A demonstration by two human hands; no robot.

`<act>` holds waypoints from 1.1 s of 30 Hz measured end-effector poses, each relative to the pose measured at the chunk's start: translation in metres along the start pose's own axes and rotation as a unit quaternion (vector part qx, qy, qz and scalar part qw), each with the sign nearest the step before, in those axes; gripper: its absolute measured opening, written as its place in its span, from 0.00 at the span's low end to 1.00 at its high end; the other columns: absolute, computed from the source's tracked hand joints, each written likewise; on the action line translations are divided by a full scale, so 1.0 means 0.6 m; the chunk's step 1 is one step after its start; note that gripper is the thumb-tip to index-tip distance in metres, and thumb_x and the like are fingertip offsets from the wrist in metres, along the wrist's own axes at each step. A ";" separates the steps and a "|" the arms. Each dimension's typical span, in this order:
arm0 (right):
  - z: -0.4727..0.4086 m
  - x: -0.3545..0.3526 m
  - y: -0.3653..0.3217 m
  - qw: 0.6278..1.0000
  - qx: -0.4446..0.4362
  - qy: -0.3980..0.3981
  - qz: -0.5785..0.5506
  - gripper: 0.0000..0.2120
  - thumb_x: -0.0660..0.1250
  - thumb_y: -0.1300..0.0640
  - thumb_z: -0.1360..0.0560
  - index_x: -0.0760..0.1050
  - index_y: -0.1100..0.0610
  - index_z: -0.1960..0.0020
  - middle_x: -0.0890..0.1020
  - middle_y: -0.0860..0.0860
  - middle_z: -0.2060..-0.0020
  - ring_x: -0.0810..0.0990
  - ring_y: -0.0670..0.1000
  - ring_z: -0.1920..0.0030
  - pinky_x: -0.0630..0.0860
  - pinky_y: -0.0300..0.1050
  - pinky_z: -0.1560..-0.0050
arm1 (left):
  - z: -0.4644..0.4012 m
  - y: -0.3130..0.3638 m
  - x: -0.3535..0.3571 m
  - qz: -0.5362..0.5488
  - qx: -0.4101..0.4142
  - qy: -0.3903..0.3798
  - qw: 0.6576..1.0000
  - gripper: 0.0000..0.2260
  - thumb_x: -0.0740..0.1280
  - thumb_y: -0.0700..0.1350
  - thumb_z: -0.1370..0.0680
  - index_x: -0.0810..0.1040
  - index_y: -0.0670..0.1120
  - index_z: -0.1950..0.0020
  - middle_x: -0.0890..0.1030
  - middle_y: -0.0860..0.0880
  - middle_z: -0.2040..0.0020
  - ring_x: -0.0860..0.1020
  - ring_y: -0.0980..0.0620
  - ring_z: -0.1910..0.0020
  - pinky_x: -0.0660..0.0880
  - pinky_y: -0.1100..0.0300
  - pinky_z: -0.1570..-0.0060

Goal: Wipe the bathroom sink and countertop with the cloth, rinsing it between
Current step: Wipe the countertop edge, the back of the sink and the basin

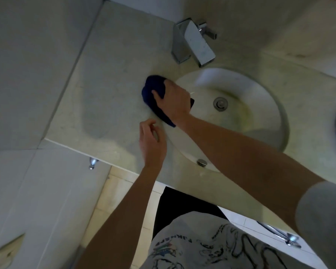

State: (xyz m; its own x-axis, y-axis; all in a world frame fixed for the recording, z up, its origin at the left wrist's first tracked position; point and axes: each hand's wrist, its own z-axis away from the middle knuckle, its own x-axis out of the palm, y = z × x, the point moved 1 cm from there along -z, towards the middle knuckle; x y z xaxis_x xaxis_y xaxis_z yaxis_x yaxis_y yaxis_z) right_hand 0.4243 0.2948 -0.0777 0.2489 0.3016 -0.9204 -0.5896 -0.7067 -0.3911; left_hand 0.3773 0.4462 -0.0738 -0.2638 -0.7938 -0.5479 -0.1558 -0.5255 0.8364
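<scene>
Pressing the blue cloth (153, 94) at the sink (260, 98) rim, right hand (173, 101) grips it; left hand (151, 140) hovers loosely curled, empty.

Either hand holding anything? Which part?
The right hand presses the blue cloth from above against the sink's left rim, covering its middle. The left hand holds nothing.
</scene>
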 end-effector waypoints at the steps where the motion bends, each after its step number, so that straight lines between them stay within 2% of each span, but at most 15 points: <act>1: -0.021 -0.003 0.001 1.000 0.020 0.002 -0.004 0.25 0.60 0.38 0.20 0.76 0.58 0.38 0.83 0.54 0.45 0.83 0.56 0.49 0.77 0.48 0.53 | -0.002 0.005 0.007 -0.013 0.018 -0.017 1.000 0.07 0.61 0.38 0.21 0.74 0.42 0.44 0.77 0.47 0.51 0.73 0.58 0.59 0.70 0.70 0.59; 4: -0.073 -0.016 0.022 0.995 0.094 0.021 -0.032 0.26 0.63 0.39 0.21 0.76 0.58 0.36 0.83 0.54 0.43 0.83 0.55 0.46 0.77 0.47 0.51 | -0.003 0.016 0.027 -0.059 0.063 -0.065 0.994 0.09 0.63 0.38 0.23 0.73 0.44 0.43 0.76 0.47 0.50 0.76 0.50 0.56 0.73 0.58 0.60; 7: -0.102 -0.025 0.060 0.990 0.133 0.046 -0.031 0.26 0.64 0.37 0.22 0.79 0.58 0.39 0.84 0.54 0.47 0.83 0.55 0.48 0.77 0.47 0.52 | -0.002 0.016 0.044 -0.103 0.093 -0.098 0.985 0.10 0.65 0.39 0.23 0.74 0.45 0.43 0.77 0.48 0.49 0.77 0.48 0.54 0.69 0.60 0.57; 9: -0.104 -0.023 0.068 0.989 0.137 0.047 -0.034 0.26 0.64 0.36 0.22 0.79 0.57 0.40 0.85 0.54 0.49 0.83 0.55 0.49 0.77 0.47 0.53 | -0.004 0.015 0.051 -0.113 0.100 -0.105 0.983 0.10 0.64 0.43 0.23 0.74 0.45 0.43 0.77 0.48 0.49 0.77 0.48 0.53 0.68 0.61 0.54; 12: -0.087 -0.021 0.067 0.986 0.143 0.048 -0.071 0.25 0.65 0.37 0.23 0.79 0.57 0.40 0.85 0.54 0.48 0.83 0.55 0.49 0.76 0.45 0.53 | -0.008 0.017 0.047 -0.062 0.066 -0.078 0.993 0.12 0.61 0.47 0.23 0.75 0.43 0.43 0.76 0.48 0.47 0.75 0.50 0.51 0.72 0.56 0.50; 15: -0.033 -0.037 0.105 0.990 0.087 0.042 -0.100 0.21 0.66 0.37 0.24 0.80 0.56 0.51 0.85 0.52 0.57 0.84 0.54 0.58 0.75 0.44 0.60 | -0.013 0.017 0.038 0.000 0.062 -0.029 0.998 0.12 0.60 0.45 0.22 0.74 0.39 0.44 0.75 0.45 0.47 0.74 0.49 0.50 0.74 0.45 0.48; 16: -0.008 -0.045 0.124 0.993 0.057 0.014 -0.098 0.20 0.66 0.36 0.24 0.79 0.55 0.54 0.84 0.51 0.60 0.83 0.54 0.61 0.75 0.45 0.61 | -0.014 0.015 0.036 0.009 0.067 -0.016 0.998 0.12 0.59 0.44 0.22 0.74 0.39 0.44 0.75 0.44 0.47 0.74 0.47 0.50 0.74 0.43 0.48; 18: 0.044 -0.055 0.159 0.993 0.007 -0.092 -0.069 0.20 0.65 0.35 0.24 0.77 0.53 0.55 0.82 0.50 0.62 0.82 0.54 0.61 0.73 0.45 0.62 | -0.018 0.009 0.036 0.021 0.068 0.011 0.997 0.12 0.57 0.44 0.20 0.73 0.37 0.45 0.74 0.43 0.47 0.73 0.45 0.50 0.74 0.42 0.48; 21: 0.114 -0.045 0.179 0.963 -0.087 -0.252 -0.020 0.22 0.65 0.34 0.24 0.79 0.52 0.45 0.85 0.52 0.52 0.82 0.56 0.53 0.71 0.45 0.56 | -0.023 -0.005 0.037 0.035 0.048 0.043 0.997 0.12 0.56 0.42 0.19 0.73 0.35 0.44 0.73 0.41 0.47 0.73 0.43 0.50 0.73 0.42 0.48; 23: 0.145 -0.028 0.164 0.943 -0.142 -0.300 -0.026 0.21 0.65 0.36 0.22 0.78 0.54 0.47 0.85 0.53 0.53 0.82 0.58 0.53 0.70 0.45 0.58 | -0.022 -0.008 0.040 0.025 0.049 0.042 0.998 0.13 0.56 0.43 0.19 0.73 0.34 0.45 0.73 0.41 0.47 0.73 0.43 0.50 0.73 0.43 0.48; 25: 0.145 -0.016 0.137 0.947 -0.137 -0.287 -0.040 0.19 0.64 0.37 0.22 0.77 0.54 0.51 0.84 0.53 0.56 0.82 0.58 0.57 0.73 0.47 0.59 | -0.022 -0.008 0.042 0.019 0.047 0.034 0.998 0.12 0.56 0.43 0.19 0.73 0.35 0.45 0.73 0.40 0.47 0.73 0.44 0.50 0.73 0.44 0.48; 30: 0.035 -0.010 0.079 0.986 -0.050 -0.156 -0.013 0.20 0.60 0.39 0.19 0.76 0.56 0.49 0.84 0.55 0.56 0.81 0.59 0.58 0.74 0.49 0.59 | -0.024 -0.007 0.046 -0.022 0.052 0.022 0.998 0.13 0.57 0.45 0.18 0.74 0.36 0.45 0.75 0.41 0.47 0.73 0.45 0.51 0.73 0.46 0.48; 33: -0.027 -0.021 0.101 0.995 -0.005 -0.101 0.012 0.22 0.58 0.39 0.19 0.78 0.57 0.47 0.84 0.56 0.55 0.82 0.59 0.57 0.74 0.49 0.60 | -0.023 -0.006 0.049 -0.053 0.043 0.012 0.998 0.13 0.58 0.46 0.19 0.74 0.37 0.43 0.75 0.42 0.46 0.73 0.45 0.51 0.72 0.49 0.47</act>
State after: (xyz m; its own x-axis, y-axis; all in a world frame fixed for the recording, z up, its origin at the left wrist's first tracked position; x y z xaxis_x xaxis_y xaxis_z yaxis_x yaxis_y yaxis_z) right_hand 0.3979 0.2379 -0.0899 0.0755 0.4066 -0.9105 -0.5849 -0.7215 -0.3707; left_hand 0.3833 0.4202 -0.0930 -0.2180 -0.7425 -0.6334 -0.2630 -0.5803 0.7708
